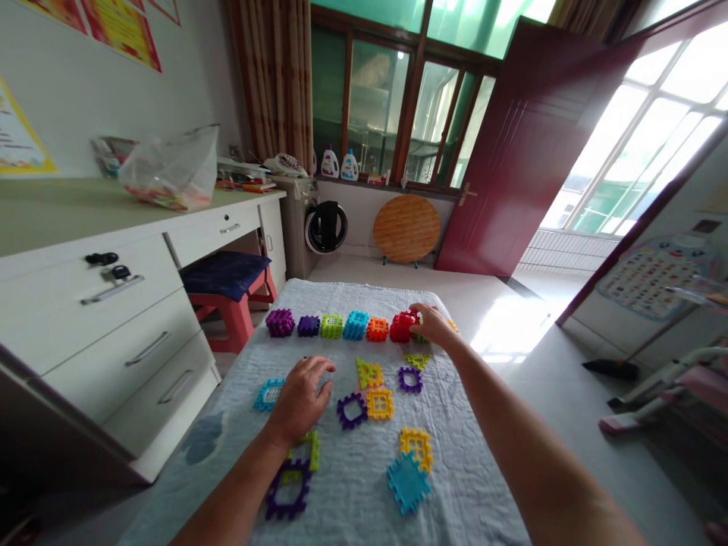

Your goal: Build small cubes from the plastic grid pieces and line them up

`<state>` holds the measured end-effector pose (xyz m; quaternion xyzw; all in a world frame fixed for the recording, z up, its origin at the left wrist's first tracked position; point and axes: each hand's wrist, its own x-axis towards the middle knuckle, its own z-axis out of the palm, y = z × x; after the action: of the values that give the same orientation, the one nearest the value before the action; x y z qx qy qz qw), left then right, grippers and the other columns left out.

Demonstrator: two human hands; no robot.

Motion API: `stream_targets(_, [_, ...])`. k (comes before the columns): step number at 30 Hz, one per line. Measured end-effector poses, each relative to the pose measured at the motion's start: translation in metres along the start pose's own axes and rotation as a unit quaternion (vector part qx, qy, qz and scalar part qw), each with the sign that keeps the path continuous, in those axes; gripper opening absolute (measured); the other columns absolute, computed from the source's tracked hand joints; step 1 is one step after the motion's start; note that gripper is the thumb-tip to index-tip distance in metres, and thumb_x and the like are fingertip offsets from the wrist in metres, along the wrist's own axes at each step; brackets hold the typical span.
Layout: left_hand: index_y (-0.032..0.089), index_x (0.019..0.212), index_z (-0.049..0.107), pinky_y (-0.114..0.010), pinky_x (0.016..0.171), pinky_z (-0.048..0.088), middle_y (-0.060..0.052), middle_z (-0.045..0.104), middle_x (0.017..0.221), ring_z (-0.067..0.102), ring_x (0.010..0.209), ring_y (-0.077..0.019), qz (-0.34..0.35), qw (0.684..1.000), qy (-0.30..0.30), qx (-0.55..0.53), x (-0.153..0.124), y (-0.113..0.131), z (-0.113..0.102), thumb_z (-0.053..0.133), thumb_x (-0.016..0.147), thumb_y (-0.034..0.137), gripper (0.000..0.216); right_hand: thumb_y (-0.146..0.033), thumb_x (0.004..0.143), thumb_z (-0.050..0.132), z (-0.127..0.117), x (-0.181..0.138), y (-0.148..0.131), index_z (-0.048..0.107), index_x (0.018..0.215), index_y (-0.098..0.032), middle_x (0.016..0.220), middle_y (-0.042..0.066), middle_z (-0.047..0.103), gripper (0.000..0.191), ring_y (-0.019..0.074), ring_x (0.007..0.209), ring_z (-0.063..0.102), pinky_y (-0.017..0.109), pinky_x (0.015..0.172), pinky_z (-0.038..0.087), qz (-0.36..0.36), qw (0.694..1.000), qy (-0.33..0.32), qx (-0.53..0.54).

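The right hand (433, 324) touches the red cube (403, 327) ending a row of coloured cubes (344, 325) on the quilt (353, 493). The left hand (301, 398) lies flat, fingers spread, among loose flat tiles (380, 403).

Glossy plastic cubes (356, 325) — quilted matt cloth (353, 485), smooth white laminate drawers (114, 318), crinkled clear bag (171, 171)

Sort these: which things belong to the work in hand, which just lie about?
In hand: red plastic cube at right hand; row of coloured plastic cubes; flat plastic tiles by left hand.
Lying about: clear plastic bag; round wooden board.
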<state>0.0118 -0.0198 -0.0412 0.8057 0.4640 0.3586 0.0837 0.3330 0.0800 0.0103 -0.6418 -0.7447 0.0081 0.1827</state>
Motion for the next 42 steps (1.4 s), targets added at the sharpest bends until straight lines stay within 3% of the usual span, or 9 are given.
stream_targets(5, [0.019, 0.093, 0.061, -0.038, 0.087, 0.045, -0.006, 0.063, 0.098, 0.057, 0.095, -0.0223, 0.005, 1.000, -0.008, 0.005, 0.000, 0.001, 0.001, 0.052, 0.078, 0.014, 0.018, -0.018, 0.064, 0.068, 0.007, 0.006, -0.001, 0.060, 0.113, -0.021, 0.107, 0.004, 0.066, 0.049, 0.0234, 0.098, 0.056, 0.030, 0.086, 0.041, -0.009, 1.000, -0.011, 0.003])
stream_targets(10, [0.019, 0.094, 0.061, -0.037, 0.088, 0.045, -0.006, 0.063, 0.097, 0.057, 0.095, -0.0224, 0.000, 1.000, -0.005, 0.011, 0.001, -0.001, -0.001, 0.053, 0.078, 0.014, 0.019, -0.023, 0.068, 0.067, 0.005, -0.001, -0.007, 0.056, 0.120, -0.021, 0.119, 0.006, 0.061, 0.054, 0.0250, 0.107, 0.052, 0.034, 0.091, 0.040, -0.007, 1.000, 0.008, 0.018])
stream_targets(14, [0.018, 0.094, 0.060, -0.037, 0.087, 0.045, -0.006, 0.063, 0.097, 0.057, 0.094, -0.0222, 0.001, 1.000, 0.000, 0.016, 0.001, -0.002, -0.002, 0.052, 0.078, 0.015, 0.018, -0.026, 0.074, 0.062, -0.003, -0.032, -0.019, 0.056, 0.117, -0.019, 0.116, 0.007, 0.061, 0.044, 0.0236, 0.107, 0.053, 0.035, 0.092, 0.040, -0.041, 0.994, 0.061, 0.078])
stream_targets(18, [0.019, 0.092, 0.060, -0.037, 0.087, 0.045, -0.006, 0.062, 0.096, 0.057, 0.093, -0.0221, 0.016, 1.000, 0.002, 0.023, 0.000, 0.000, 0.001, 0.052, 0.078, 0.015, 0.017, -0.023, 0.075, 0.061, -0.003, -0.080, -0.034, 0.059, 0.109, -0.019, 0.099, 0.005, 0.066, 0.035, 0.0189, 0.090, 0.060, 0.029, 0.081, 0.044, -0.071, 0.989, -0.013, 0.129])
stream_targets(23, [0.019, 0.091, 0.059, -0.036, 0.086, 0.046, -0.006, 0.062, 0.094, 0.057, 0.092, -0.0217, 0.015, 1.000, 0.014, 0.022, -0.001, 0.001, 0.000, 0.052, 0.077, 0.014, 0.016, -0.021, 0.073, 0.062, 0.018, -0.119, -0.042, 0.059, 0.107, -0.017, 0.100, 0.008, 0.064, 0.034, 0.0218, 0.093, 0.057, 0.032, 0.084, 0.042, -0.070, 0.992, -0.052, 0.087])
stream_targets(29, [0.018, 0.088, 0.060, -0.037, 0.089, 0.045, -0.007, 0.064, 0.094, 0.058, 0.093, -0.0230, -0.042, 0.995, 0.069, 0.060, 0.002, -0.019, -0.011, 0.053, 0.075, 0.016, 0.015, -0.018, 0.074, 0.060, 0.039, -0.126, -0.042, 0.062, 0.101, -0.018, 0.097, 0.006, 0.060, 0.027, 0.0212, 0.096, 0.053, 0.033, 0.088, 0.040, -0.055, 0.994, -0.008, 0.093])
stream_targets(35, [0.019, 0.089, 0.062, -0.039, 0.091, 0.043, -0.007, 0.067, 0.096, 0.060, 0.097, -0.0239, -0.106, 0.986, 0.057, 0.111, -0.002, -0.039, -0.017, 0.048, 0.076, 0.015, 0.019, -0.021, 0.075, 0.059, 0.043, -0.130, -0.047, 0.063, 0.104, -0.020, 0.103, 0.007, 0.060, 0.030, 0.0230, 0.101, 0.050, 0.035, 0.093, 0.038, -0.049, 0.994, 0.036, 0.093])
stream_targets(38, [0.019, 0.090, 0.062, -0.039, 0.091, 0.043, -0.007, 0.068, 0.096, 0.060, 0.096, -0.0238, -0.111, 0.986, 0.044, 0.113, -0.002, -0.039, -0.016, 0.045, 0.077, 0.013, 0.022, -0.023, 0.072, 0.061, 0.043, -0.132, -0.051, 0.061, 0.110, -0.022, 0.113, 0.008, 0.058, 0.038, 0.0258, 0.107, 0.047, 0.038, 0.096, 0.035, -0.031, 0.996, 0.048, 0.073])
stream_targets(42, [0.019, 0.090, 0.063, -0.038, 0.090, 0.043, -0.006, 0.069, 0.094, 0.060, 0.093, -0.0234, -0.075, 0.994, 0.019, 0.081, -0.001, -0.030, -0.013, 0.050, 0.078, 0.017, 0.018, -0.021, 0.072, 0.058, 0.044, -0.131, -0.051, 0.061, 0.110, -0.019, 0.107, 0.009, 0.060, 0.039, 0.0239, 0.103, 0.050, 0.036, 0.095, 0.038, -0.038, 0.995, 0.044, 0.081])
